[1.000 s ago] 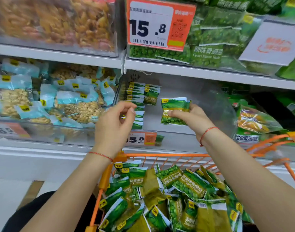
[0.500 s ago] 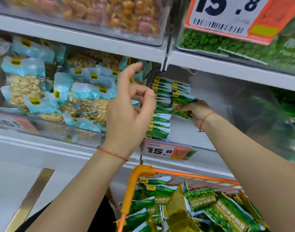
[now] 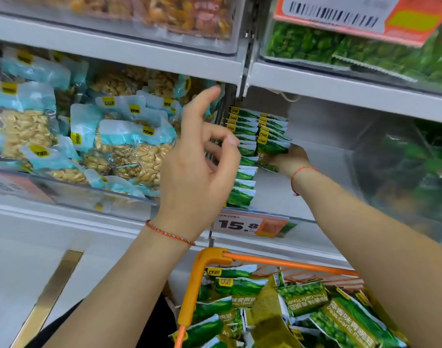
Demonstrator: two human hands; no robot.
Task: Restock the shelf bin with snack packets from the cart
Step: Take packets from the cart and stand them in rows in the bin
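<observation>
Mostly my right hand (image 3: 289,160) is hidden behind the green packet (image 3: 274,146) it grips, so I can't make out the fingers. That packet sits against the second row of packets (image 3: 242,156) standing inside the clear shelf bin (image 3: 315,156). My left hand (image 3: 200,169) hovers in front, fingers loosely spread, holding nothing. Below, the orange cart (image 3: 207,262) is cut off.

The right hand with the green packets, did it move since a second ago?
Yes. The right hand carried its green packets left and deeper into the bin, up against the stacked row above the price tag.
</observation>
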